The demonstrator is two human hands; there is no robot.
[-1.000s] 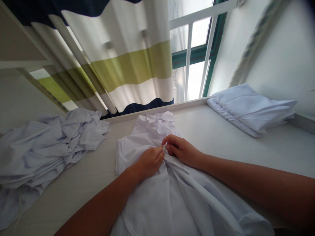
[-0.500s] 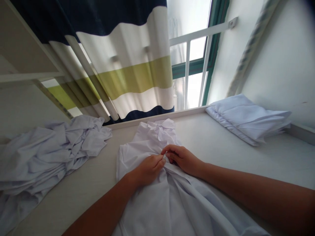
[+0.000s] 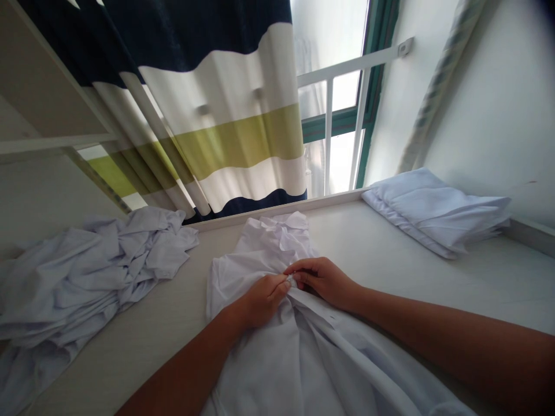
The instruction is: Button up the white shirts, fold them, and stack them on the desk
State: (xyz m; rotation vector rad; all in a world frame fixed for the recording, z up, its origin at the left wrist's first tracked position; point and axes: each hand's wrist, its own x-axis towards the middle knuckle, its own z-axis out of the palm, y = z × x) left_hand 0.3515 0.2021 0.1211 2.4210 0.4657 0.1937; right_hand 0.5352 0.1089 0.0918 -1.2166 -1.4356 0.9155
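A: Largest item first?
B: Desk [image 3: 433, 289], pale, running from the near edge to the window wall. It carries all the cloth.

A: Behind it?
B: Curtain [image 3: 225, 127], striped navy, white and green, hanging over the left part of the window [image 3: 342, 115]. The window has a green frame and white bars.

A: Cloth items?
B: Three. Heap [image 3: 78, 283], white, crumpled garments, far left on the desk. Stack [image 3: 437, 211], white, folded flat, far right by the wall. Shirt [image 3: 277, 358], white, spread in the middle, collar end toward the window, lower end running off the near edge. Heap and stack lie well apart from the shirt.

A: Hands?
B: Left hand [image 3: 260, 300], knuckles up, resting on the shirt's middle, fingertips drawn together on a small fold of the front strip. Right hand [image 3: 325, 280], just beside it, fingers curled, thumb and forefinger pinching the same strip from the other side. The fingertips of both meet over the cloth.

A: What lies between the fingertips?
B: Too small to tell; only white cloth shows there.

A: Smallest item?
B: A dark speck, perhaps a button [image 3: 333, 316], on the strip below the right hand.
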